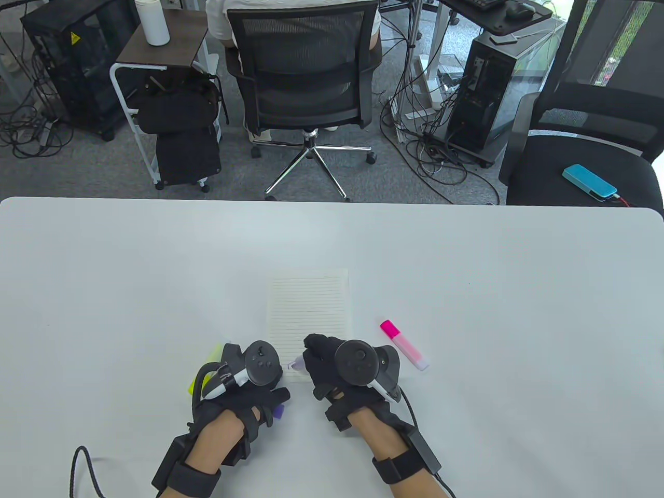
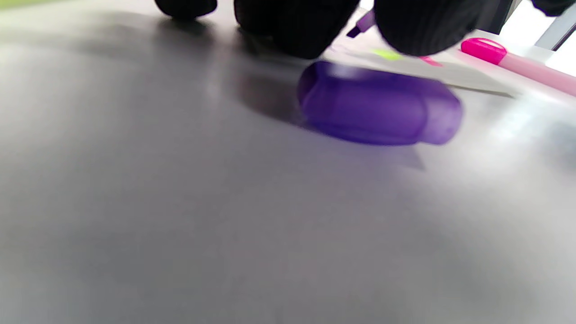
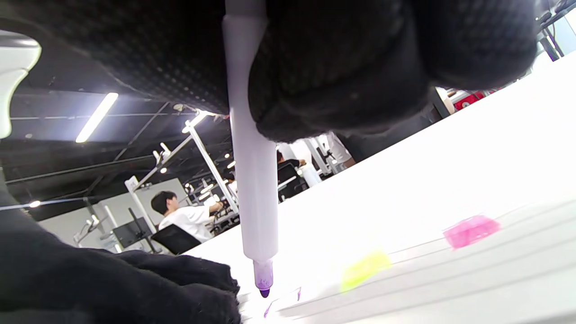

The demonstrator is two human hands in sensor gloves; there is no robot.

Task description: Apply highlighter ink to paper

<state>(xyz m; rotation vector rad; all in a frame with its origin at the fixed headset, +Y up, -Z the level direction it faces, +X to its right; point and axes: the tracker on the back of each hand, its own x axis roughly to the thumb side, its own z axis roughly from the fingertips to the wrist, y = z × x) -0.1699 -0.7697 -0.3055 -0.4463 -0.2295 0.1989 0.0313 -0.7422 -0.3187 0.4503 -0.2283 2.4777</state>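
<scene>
1. The right hand [image 1: 342, 368] pinches the purple highlighter [image 3: 252, 180] in its grip, fingers [image 3: 342, 76] closed round the barrel, tip down near the paper's [image 1: 307, 311] near edge.
2. In the right wrist view the nib sits right at the sheet, a faint purple mark just beside it; whether it touches, I cannot tell.
3. The pen is held nearly upright, likely so the chisel tip meets the paper squarely.
4. Yellow [image 3: 365, 268] and pink [image 3: 470, 230] swatches already show on the page, so purple looks like the colour in hand.
5. The left hand [image 1: 244, 384] rests on the table [image 1: 104, 290] at the paper's near-left corner, probably steadying it; its grip is not clearly shown.
6. The purple cap [image 2: 378, 105] lies loose on the table just by the left fingers, parked within reach for recapping.
7. The pink highlighter [image 1: 403, 344], capped, lies right of the paper; a yellow one [image 1: 205, 371] peeks out under the left hand.
</scene>
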